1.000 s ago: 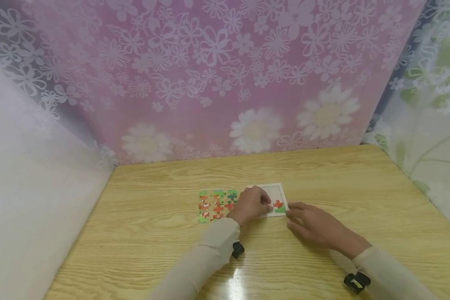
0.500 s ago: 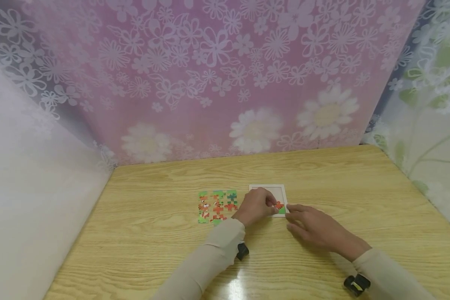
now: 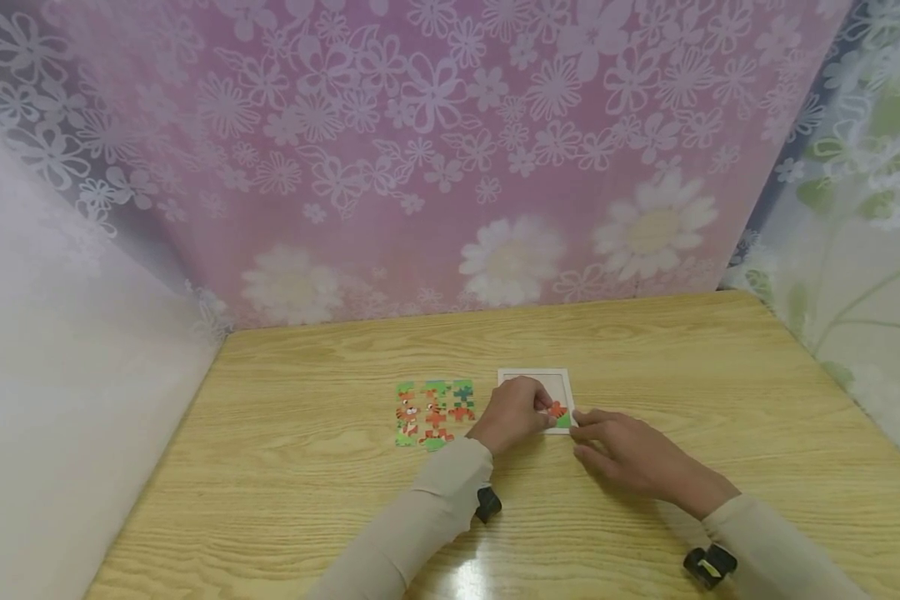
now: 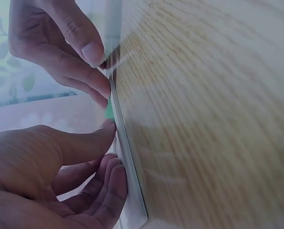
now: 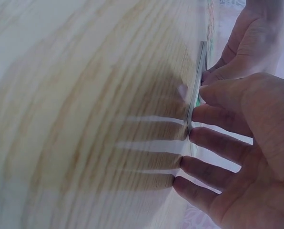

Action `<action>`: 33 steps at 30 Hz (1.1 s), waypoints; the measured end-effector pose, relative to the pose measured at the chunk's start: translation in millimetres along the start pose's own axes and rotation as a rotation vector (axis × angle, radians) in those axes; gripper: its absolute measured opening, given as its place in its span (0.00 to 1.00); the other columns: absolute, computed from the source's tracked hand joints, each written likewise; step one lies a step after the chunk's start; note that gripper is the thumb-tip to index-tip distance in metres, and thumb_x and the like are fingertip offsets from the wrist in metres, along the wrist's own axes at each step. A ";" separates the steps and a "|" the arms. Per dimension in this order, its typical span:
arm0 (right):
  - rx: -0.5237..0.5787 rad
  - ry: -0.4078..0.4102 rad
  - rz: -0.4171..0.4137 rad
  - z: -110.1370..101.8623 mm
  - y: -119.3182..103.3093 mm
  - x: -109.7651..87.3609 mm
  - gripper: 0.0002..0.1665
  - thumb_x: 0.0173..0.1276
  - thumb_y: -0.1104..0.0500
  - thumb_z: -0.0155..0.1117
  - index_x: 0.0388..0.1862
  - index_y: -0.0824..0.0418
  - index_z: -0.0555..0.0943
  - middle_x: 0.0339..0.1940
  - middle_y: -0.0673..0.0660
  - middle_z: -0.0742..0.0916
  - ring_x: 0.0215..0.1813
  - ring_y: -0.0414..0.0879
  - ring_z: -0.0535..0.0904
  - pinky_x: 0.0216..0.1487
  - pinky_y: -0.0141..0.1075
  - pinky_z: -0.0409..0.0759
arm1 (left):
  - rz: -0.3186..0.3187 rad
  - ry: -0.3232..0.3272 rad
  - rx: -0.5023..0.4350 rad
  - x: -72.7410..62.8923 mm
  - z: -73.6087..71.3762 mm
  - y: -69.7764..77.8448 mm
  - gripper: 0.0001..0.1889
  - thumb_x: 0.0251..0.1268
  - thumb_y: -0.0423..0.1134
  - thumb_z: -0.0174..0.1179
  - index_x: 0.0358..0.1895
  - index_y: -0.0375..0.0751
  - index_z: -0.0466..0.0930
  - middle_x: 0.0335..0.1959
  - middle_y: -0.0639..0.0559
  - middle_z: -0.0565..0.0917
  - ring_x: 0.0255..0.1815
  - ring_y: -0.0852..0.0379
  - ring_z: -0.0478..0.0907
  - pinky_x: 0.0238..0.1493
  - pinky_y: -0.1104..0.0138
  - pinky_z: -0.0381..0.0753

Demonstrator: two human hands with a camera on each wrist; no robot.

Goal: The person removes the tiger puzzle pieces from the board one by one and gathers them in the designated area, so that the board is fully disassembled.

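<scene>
A white square puzzle frame (image 3: 561, 375) lies on the table, with a red and green puzzle piece (image 3: 560, 412) in its near right corner. My left hand (image 3: 512, 415) reaches over the frame, its thumb and curled fingers pinching at the left side of that piece. What lies between these fingertips is mostly hidden. In the left wrist view, a green bit of the piece (image 4: 109, 110) shows just beyond the thumb. My right hand (image 3: 633, 454) touches the frame's right edge with nearly straight fingers; the right wrist view shows its fingertips along the frame (image 5: 197, 78).
Several tiger puzzle pieces (image 3: 407, 414) lie in loose columns left of the frame, partly behind the left hand. The wooden table (image 3: 307, 500) meets a pink floral cloth (image 3: 390, 208) at the back. Pale cloths flank both sides.
My left hand has moved a little to the right, up to the corner piece. The frame has shifted slightly to the right. My right hand stays nearly still at the frame's edge.
</scene>
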State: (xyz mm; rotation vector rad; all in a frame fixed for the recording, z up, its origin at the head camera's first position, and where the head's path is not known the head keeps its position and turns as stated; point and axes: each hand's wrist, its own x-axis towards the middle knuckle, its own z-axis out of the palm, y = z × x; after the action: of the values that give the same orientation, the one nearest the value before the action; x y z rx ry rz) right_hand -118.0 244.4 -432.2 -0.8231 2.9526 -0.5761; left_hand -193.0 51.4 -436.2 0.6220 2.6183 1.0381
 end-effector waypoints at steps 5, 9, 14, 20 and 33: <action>0.008 0.000 0.005 -1.2 0.6 0.7 0.15 0.74 0.59 0.65 0.52 0.68 0.87 0.60 0.68 0.84 0.62 0.67 0.80 0.59 0.59 0.78 | 0.005 0.032 -0.011 1.6 1.0 -0.1 0.02 0.64 0.35 0.71 0.37 0.42 0.88 0.33 0.58 0.83 0.32 0.66 0.76 0.35 0.74 0.76; 0.024 -0.007 0.008 -1.6 0.8 1.1 0.15 0.73 0.59 0.65 0.52 0.68 0.87 0.60 0.69 0.84 0.61 0.67 0.80 0.58 0.59 0.78 | -0.010 0.044 -0.045 1.1 1.8 -0.3 0.02 0.66 0.36 0.70 0.36 0.42 0.88 0.31 0.58 0.84 0.29 0.66 0.76 0.31 0.74 0.76; 0.023 -0.008 -0.001 -1.7 1.4 2.0 0.15 0.73 0.59 0.65 0.51 0.69 0.87 0.59 0.69 0.84 0.60 0.67 0.81 0.58 0.59 0.78 | -0.014 0.063 -0.088 0.2 2.3 -3.7 0.02 0.66 0.35 0.69 0.34 0.44 0.87 0.29 0.58 0.84 0.27 0.66 0.77 0.29 0.73 0.76; 0.026 0.006 -0.007 -2.3 3.0 1.8 0.14 0.72 0.61 0.66 0.50 0.69 0.87 0.58 0.69 0.85 0.60 0.67 0.81 0.58 0.59 0.78 | 0.028 0.072 -0.131 -1.9 -1.2 -12.0 0.03 0.67 0.36 0.69 0.34 0.44 0.87 0.28 0.61 0.83 0.28 0.66 0.77 0.31 0.72 0.77; 0.023 0.003 0.012 -1.0 4.0 1.1 0.15 0.72 0.60 0.66 0.51 0.69 0.87 0.58 0.68 0.85 0.60 0.67 0.81 0.59 0.59 0.77 | 0.050 0.109 -0.157 -31.0 -36.8 -41.2 0.03 0.67 0.35 0.68 0.34 0.42 0.86 0.28 0.54 0.85 0.27 0.63 0.78 0.29 0.70 0.78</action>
State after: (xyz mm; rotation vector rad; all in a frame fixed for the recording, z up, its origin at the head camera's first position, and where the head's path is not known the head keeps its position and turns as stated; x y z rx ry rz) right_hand -121.0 247.3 -432.6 -0.8031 2.9458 -0.6102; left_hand -192.1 -11.9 -436.3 0.6128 2.5905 1.3128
